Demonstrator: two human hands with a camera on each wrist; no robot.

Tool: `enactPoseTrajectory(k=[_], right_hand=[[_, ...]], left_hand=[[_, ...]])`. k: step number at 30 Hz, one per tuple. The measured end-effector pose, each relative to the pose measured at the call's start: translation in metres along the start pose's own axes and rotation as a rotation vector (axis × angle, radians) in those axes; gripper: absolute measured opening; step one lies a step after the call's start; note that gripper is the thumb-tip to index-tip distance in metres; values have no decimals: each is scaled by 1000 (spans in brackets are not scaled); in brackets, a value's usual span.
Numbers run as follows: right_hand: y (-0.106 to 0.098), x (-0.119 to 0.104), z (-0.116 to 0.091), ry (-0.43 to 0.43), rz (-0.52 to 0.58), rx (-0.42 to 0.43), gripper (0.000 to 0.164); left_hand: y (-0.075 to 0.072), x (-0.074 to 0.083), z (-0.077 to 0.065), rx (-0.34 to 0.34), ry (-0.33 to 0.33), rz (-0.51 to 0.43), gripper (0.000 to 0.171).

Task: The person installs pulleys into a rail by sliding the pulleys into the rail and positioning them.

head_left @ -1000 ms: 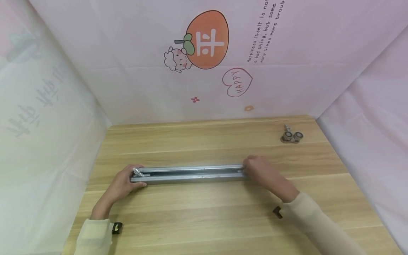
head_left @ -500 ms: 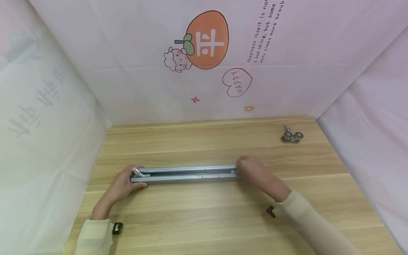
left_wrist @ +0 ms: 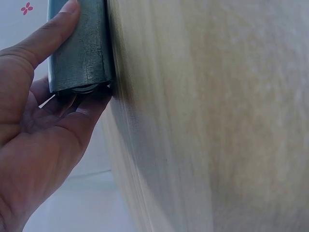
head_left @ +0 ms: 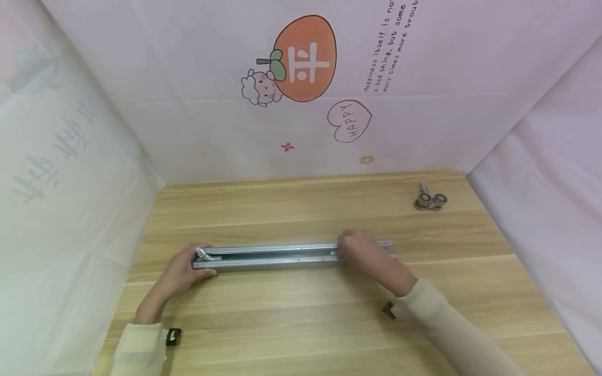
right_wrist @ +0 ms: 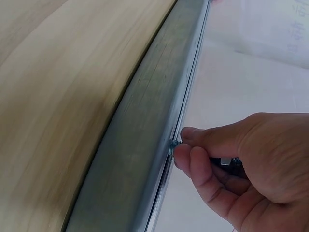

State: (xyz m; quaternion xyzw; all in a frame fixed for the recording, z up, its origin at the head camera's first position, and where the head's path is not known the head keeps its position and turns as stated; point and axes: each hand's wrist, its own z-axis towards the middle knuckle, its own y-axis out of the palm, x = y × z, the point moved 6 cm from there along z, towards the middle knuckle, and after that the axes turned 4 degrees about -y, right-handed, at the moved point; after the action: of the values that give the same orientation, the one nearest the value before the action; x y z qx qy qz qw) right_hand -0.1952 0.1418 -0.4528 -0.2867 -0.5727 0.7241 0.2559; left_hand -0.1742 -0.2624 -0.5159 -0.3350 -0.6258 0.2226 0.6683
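A slotted metal track [head_left: 277,265] lies lengthwise on the table, slot facing up. At its left end, a threaded bolt [head_left: 201,254] sticks out of the slot at a slant. Around that end is my left hand [head_left: 175,271], its thumb on the near side; the left wrist view shows the thumb along the track wall [left_wrist: 82,53] and fingers under the end. Toward the track's right end, my right hand [head_left: 369,255] pinches a bolt [right_wrist: 174,147] that rises from the slot. In the right wrist view, its thumb and fingertips cover much of that bolt, and a nut [right_wrist: 225,161] shows behind them.
A trolley roller [head_left: 430,202] with wheels and a bolt lies at the table's back right. White printed cloth [head_left: 211,141] hangs behind the wooden table [head_left: 282,324] and along both sides.
My right hand has slid leftward along the track with the bolt, so the track's right end now shows beyond it. The left hand and track have stayed in place.
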Motion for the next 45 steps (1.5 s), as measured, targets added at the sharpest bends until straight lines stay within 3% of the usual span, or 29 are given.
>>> enactPoseTrajectory(k=[7, 14, 37, 45], right_hand=[[5, -9, 9, -40, -24, 9, 12], [7, -17, 17, -45, 27, 22, 14], [16, -53, 46, -108, -13, -25, 9], [20, -59, 55, -110, 20, -37, 13]], left_hand=[[0, 0, 0, 4, -3, -5, 64], [0, 1, 0, 7, -3, -5, 65], [1, -1, -1, 0, -6, -8, 64], [0, -1, -1, -7, -17, -20, 65]])
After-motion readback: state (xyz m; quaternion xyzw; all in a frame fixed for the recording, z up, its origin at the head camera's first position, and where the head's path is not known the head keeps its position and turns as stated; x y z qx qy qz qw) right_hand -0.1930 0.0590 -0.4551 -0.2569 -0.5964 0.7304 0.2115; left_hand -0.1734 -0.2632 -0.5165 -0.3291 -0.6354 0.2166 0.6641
